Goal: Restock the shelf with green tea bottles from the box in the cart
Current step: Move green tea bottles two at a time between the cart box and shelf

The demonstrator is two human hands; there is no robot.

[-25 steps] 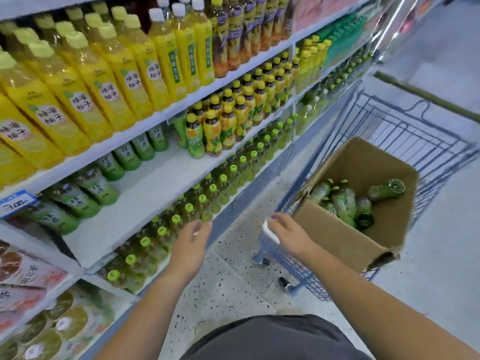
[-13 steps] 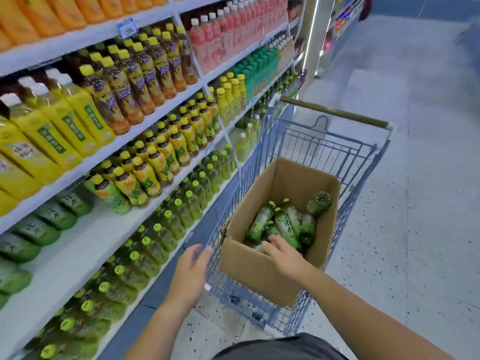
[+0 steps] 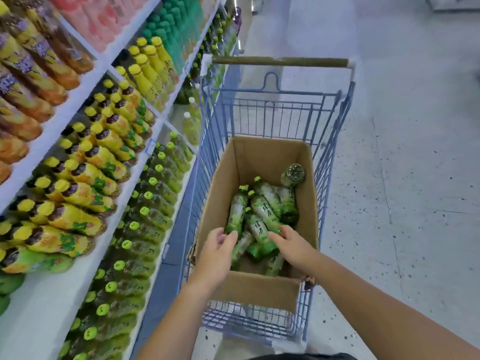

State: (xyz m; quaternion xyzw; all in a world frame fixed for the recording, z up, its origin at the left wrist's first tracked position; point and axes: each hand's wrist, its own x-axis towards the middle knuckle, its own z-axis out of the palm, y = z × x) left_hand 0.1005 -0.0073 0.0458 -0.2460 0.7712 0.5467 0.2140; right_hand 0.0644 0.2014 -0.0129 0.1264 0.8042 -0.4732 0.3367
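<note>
Box (image 3: 259, 157) open-topped, cart (image 3: 272, 118) wire walls flanking; shelf (image 3: 65, 294) close left

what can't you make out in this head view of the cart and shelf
Head view only:
Whether the left hand or right hand grips a bottle: palms face away from the camera.
Bottle count in the box: green tea bottles lie piled, and both hands cover the near ones.
Labels on the yellow-capped shelf bottles: motion blur.
Shelf price tag: too small and blurred.

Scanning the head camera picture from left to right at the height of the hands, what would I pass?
Yellow-capped bottles → green-capped bottles → blue cart wall → left hand → green tea bottles → right hand → speckled floor.
</note>
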